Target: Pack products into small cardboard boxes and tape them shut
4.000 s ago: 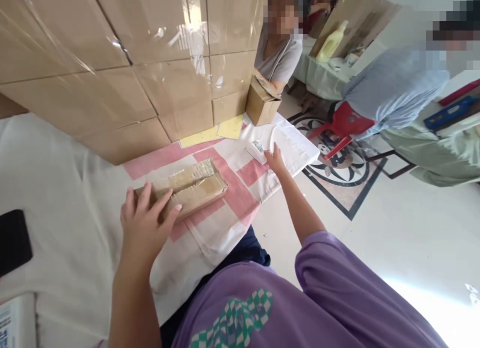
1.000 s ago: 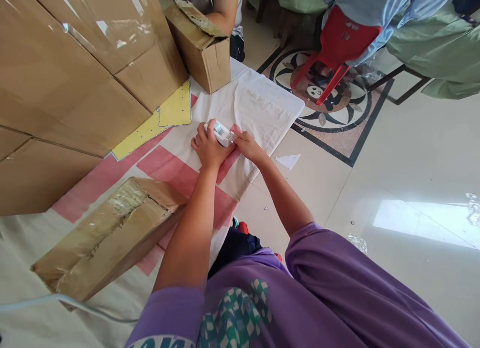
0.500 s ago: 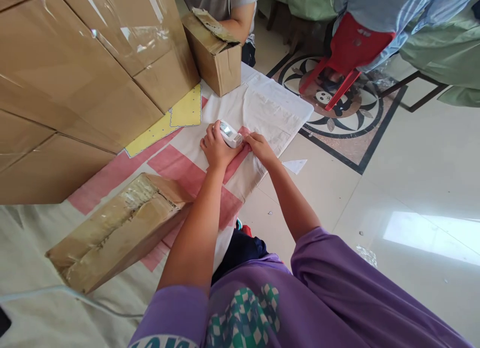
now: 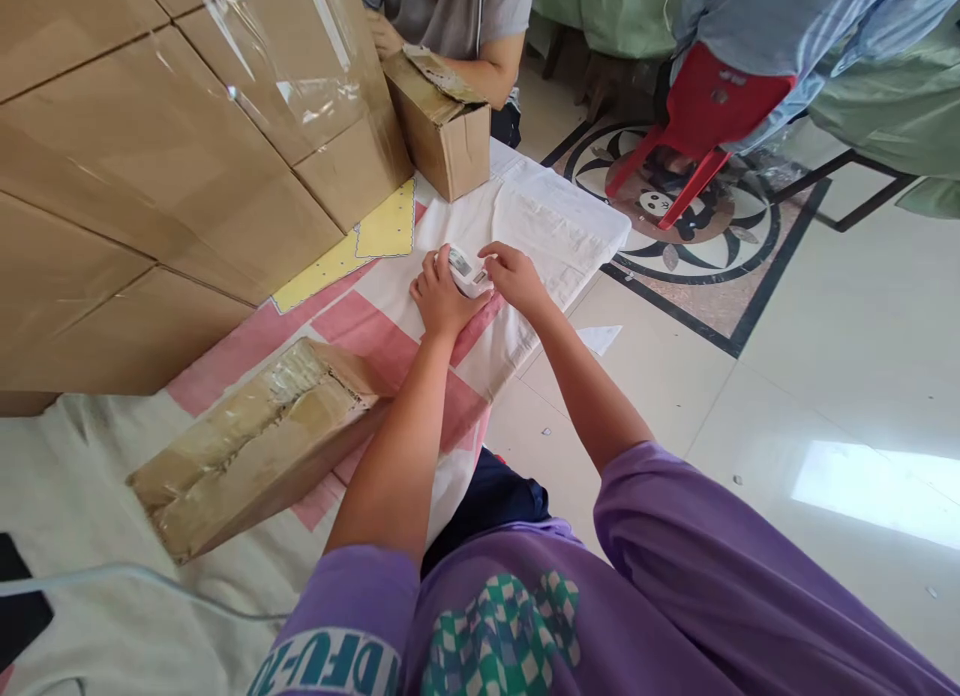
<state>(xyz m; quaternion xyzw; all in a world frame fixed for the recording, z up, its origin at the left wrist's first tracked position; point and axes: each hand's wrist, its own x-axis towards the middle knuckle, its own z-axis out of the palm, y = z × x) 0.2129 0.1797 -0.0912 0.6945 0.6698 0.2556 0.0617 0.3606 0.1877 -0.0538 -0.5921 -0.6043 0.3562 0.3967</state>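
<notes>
My left hand (image 4: 441,298) is wrapped round a small white rounded device (image 4: 466,270) with a greyish window on its top, which looks like a tape dispenser. It is held low over the pink and white cloth (image 4: 367,331) on the table. At the device's right end, the fingers of my right hand (image 4: 516,276) are curled together in a pinch. What is between those fingertips, if anything, is too small to make out.
Stacked, taped cartons (image 4: 150,166) rise at the left, with yellow sheets (image 4: 386,221) at their foot. One small box (image 4: 450,136) stands at the table's far end; a worn carton (image 4: 255,446) lies nearer. Two people sit beyond, one on a red chair (image 4: 720,106). A cable (image 4: 135,571) crosses the cloth.
My right hand has lifted slightly from the cloth beside the device to its upper right end. My left hand still holds the device. The whole view has shifted a little.
</notes>
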